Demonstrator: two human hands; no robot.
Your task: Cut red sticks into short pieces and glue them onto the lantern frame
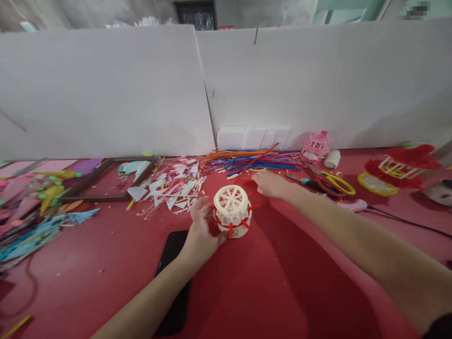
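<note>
My left hand [205, 230] is wrapped round the left side of a small cream-coloured round model [231, 202] with a spoked, wheel-like top. Short red fuzzy pieces stick out around its lower part, and it stands upright on the red table. Beyond it to the right, my right hand [267, 183] is closed, its fingers bunched at the front edge of a pile of coloured pipe cleaners [247, 160]. A red pipe cleaner [257, 161] slants across that pile close to the fingertips. What those fingers hold, if anything, is hidden.
A black phone [173, 292] lies under my left forearm. White and pink scraps [176, 186] cover the left middle. Scissors [339, 182], a pink glue gun [353, 205] with its cord, and a red lantern-like model [402, 165] lie rightward. White boards [318, 84] stand behind.
</note>
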